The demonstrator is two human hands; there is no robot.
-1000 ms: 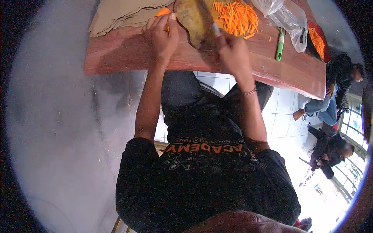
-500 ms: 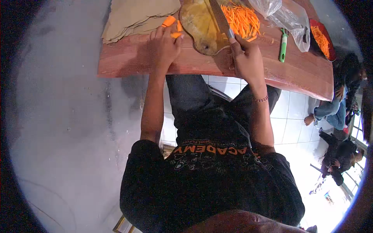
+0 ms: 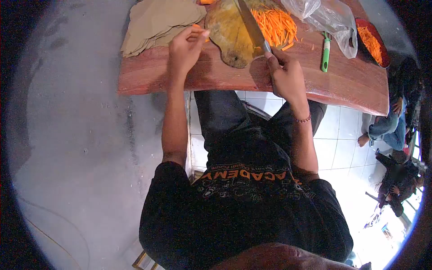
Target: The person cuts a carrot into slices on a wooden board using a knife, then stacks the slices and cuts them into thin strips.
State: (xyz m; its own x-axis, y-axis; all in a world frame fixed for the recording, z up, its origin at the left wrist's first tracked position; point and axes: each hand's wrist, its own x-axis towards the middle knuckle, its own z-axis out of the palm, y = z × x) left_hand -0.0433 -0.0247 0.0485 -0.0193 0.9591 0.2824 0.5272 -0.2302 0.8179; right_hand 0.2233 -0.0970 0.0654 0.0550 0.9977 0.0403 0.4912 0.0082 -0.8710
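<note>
Over the reddish tabletop (image 3: 342, 87), the right grip (image 3: 272, 55) clasps the knife (image 3: 253, 26), pointing forward; carrot (image 3: 196, 26) at left grip (image 3: 201, 32), hold unclear.

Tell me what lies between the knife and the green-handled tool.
Between the knife and the green-handled tool lie the heap of carrot strips and a stretch of tabletop, seen in the head view.

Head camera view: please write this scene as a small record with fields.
surface: reddish wooden table
right hand: holds knife, blade over cutting board
left hand: at carrot pieces; grip unclear
carrot strips: heaped at board's right side
left of board: brown sheets
right of strips: green-handled tool, plastic bag
</note>
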